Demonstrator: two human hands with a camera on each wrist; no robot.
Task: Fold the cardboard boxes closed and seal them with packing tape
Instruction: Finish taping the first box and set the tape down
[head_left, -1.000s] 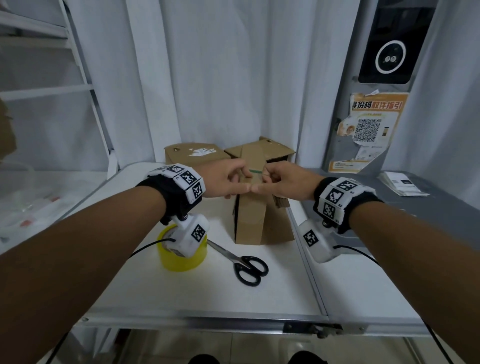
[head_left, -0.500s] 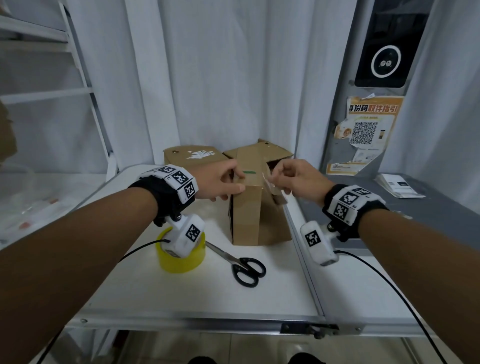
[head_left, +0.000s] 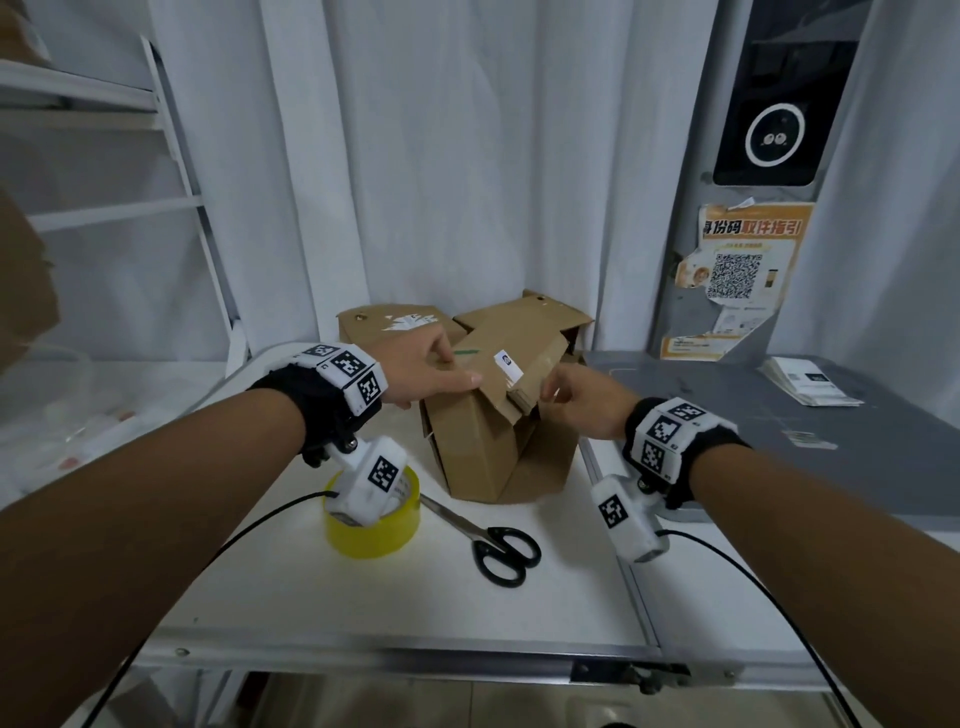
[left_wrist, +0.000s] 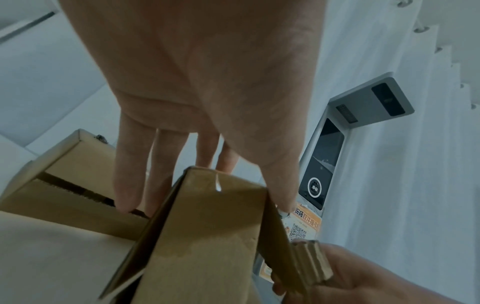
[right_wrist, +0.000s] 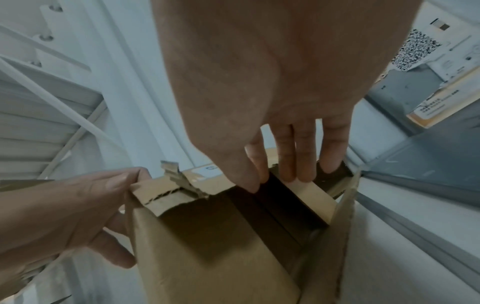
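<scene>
The left hand (head_left: 431, 371) pinches the near corner of the top flap (head_left: 511, 364) of the front cardboard box (head_left: 483, 452), thumb on the flap's outer face and fingers behind it — a narrow grip around the cardboard. The right hand (head_left: 582, 402) holds the torn right edge of the same flap between thumb and fingers, its other fingers reaching over the box's dark open inside in the right wrist view. The flap slants across the opening, not yet flat. The box stands on the white desk (head_left: 363, 597), touching a second cardboard box (head_left: 384, 327) behind it on the left. A yellow roll of packing tape (head_left: 374, 525) lies near the box's left front corner — black-handled scissors (head_left: 498, 551) just beside the roll.
</scene>
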